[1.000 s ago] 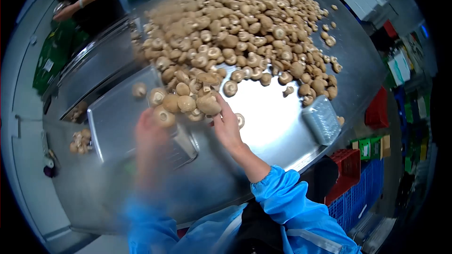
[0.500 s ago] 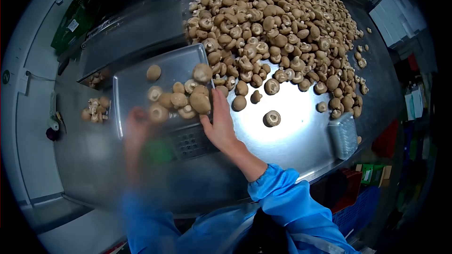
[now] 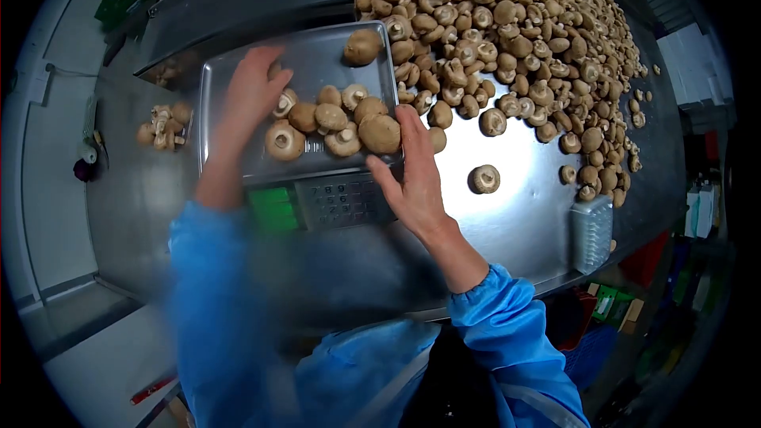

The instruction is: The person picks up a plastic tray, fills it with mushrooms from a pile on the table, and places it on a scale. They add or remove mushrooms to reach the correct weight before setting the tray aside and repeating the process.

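A metal weighing tray [image 3: 301,41] holds several brown mushrooms [image 3: 330,117], most of them bunched toward its front right. My left hand [image 3: 250,95] reaches over the tray's left part, its fingers curled round a mushroom [image 3: 274,71] that is mostly hidden. At the tray's right edge, my right hand [image 3: 418,182] has its thumb and fingers apart, next to a large mushroom [image 3: 380,134]; it grips nothing. Below the tray sit the scale's keypad [image 3: 341,200] and a green lit display [image 3: 273,209].
A big heap of mushrooms [image 3: 507,24] covers the back right of the steel table [image 3: 507,230]. One mushroom [image 3: 485,179] lies apart. A small mushroom cluster [image 3: 166,127] lies left of the tray. Clear plastic punnets [image 3: 593,234] stand at the front right edge.
My left hand has moved from the tray's front left corner up over the tray, onto the lone mushroom. The right hand stays by the right edge. The view has shifted.
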Demonstrator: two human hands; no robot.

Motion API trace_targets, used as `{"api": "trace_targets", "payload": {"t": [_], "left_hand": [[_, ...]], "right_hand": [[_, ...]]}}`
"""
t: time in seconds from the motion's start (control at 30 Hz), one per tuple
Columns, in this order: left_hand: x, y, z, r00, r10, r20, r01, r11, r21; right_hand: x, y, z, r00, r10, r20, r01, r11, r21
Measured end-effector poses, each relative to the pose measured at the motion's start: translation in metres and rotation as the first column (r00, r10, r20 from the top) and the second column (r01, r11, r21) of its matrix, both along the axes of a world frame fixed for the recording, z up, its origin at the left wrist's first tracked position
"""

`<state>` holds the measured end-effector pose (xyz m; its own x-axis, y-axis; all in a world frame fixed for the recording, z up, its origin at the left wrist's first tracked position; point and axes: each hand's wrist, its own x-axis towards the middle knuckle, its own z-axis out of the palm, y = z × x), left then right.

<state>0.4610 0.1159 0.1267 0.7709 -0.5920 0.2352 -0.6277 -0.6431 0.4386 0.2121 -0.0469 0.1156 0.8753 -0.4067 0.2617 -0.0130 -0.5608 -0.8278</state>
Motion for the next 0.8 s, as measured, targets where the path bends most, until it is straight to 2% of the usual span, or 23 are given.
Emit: {"api": "trace_targets", "payload": {"t": [0.1, 0.13, 0.23, 0.33, 0.4, 0.43, 0.5, 0.53, 0.63, 0.73, 0.8], "left_hand": [[0.009, -0.001, -0.007, 0.998, 0.057, 0.002, -0.057, 0.997, 0.057], [0.011, 0.000, -0.007, 0.997, 0.082, 0.017, -0.083, 0.994, 0.070], [0.007, 0.005, 0.006, 0.960, 0.161, -0.229, -0.187, 0.977, -0.098], [-0.024, 0.014, 0.044, 0.877, 0.005, -0.480, -0.257, 0.850, -0.460], [-0.048, 0.021, 0.045, 0.862, -0.162, -0.480, -0.116, 0.859, -0.498], [-0.059, 0.024, 0.046, 0.846, -0.241, -0.476, -0.048, 0.854, -0.518], [-0.084, 0.014, 0.026, 0.986, -0.087, -0.146, 0.055, 0.976, -0.210], [-0.091, 0.011, 0.018, 0.997, -0.052, 0.051, 0.054, 0.998, -0.039], [-0.093, 0.013, 0.015, 0.999, 0.026, 0.043, -0.022, 0.995, -0.100], [-0.086, 0.017, 0.006, 0.982, 0.093, -0.162, -0.138, 0.945, -0.296], [-0.080, 0.021, 0.009, 0.948, 0.032, -0.317, -0.160, 0.909, -0.385]], "right_hand": [[0.002, -0.001, 0.004, 0.998, -0.051, -0.025, 0.050, 0.998, -0.041], [0.002, -0.002, 0.005, 0.999, -0.038, -0.014, 0.039, 0.999, 0.013], [0.005, -0.006, 0.009, 0.998, -0.032, 0.061, 0.021, 0.983, 0.184], [0.018, -0.008, 0.017, 0.985, -0.043, 0.165, -0.015, 0.941, 0.338], [0.031, -0.009, 0.028, 0.983, 0.004, 0.182, -0.073, 0.923, 0.377], [0.032, -0.009, 0.036, 0.994, 0.064, 0.085, -0.087, 0.950, 0.300], [0.040, -0.006, 0.020, 0.997, 0.011, 0.075, -0.005, 0.997, -0.075], [0.044, -0.005, 0.012, 0.997, -0.017, 0.080, 0.038, 0.964, -0.263], [0.042, -0.008, 0.007, 0.999, 0.029, 0.040, -0.022, 0.984, -0.179], [0.037, -0.017, 0.010, 0.999, 0.034, 0.042, -0.032, 0.998, -0.054], [0.031, -0.024, 0.007, 0.999, 0.010, 0.043, -0.011, 0.999, 0.037]]}}
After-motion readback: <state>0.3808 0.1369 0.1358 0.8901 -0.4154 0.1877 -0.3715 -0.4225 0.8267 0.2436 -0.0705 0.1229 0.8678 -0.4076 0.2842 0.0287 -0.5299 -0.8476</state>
